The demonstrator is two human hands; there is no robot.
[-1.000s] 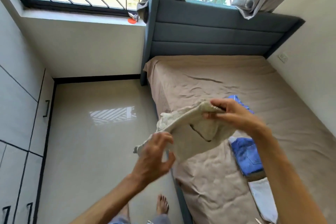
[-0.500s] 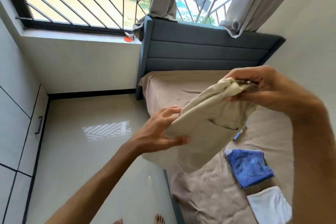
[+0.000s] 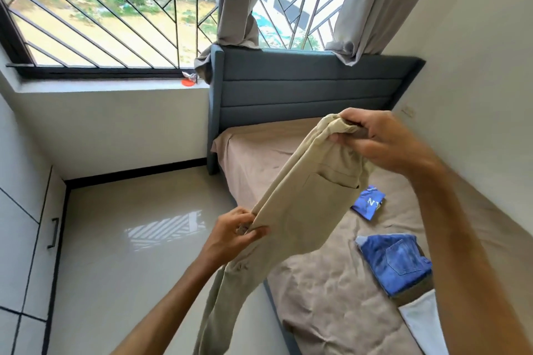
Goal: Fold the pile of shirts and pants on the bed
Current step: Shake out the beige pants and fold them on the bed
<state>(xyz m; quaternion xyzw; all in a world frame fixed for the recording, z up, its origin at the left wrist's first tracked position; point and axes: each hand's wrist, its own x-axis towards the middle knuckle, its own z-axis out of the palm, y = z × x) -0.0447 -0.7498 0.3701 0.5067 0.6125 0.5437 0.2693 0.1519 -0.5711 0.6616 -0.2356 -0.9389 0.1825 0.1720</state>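
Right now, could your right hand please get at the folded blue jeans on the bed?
Probably not yet: the right hand grips the top of the beige pants, as the left hand pinches them lower down. The folded blue jeans lie uncovered below the right arm, so letting go would free it.

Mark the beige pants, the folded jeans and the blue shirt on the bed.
beige pants (image 3: 305, 210): head view, seat panel below the back pocket.
folded jeans (image 3: 395, 262): head view, on the back pocket.
blue shirt (image 3: 369, 202): head view, by the white lettering.

One camera rides on the person's head, looking forward and down over the bed (image 3: 331, 291) toward the headboard (image 3: 302, 89) and window (image 3: 101, 8), close above both raised hands.
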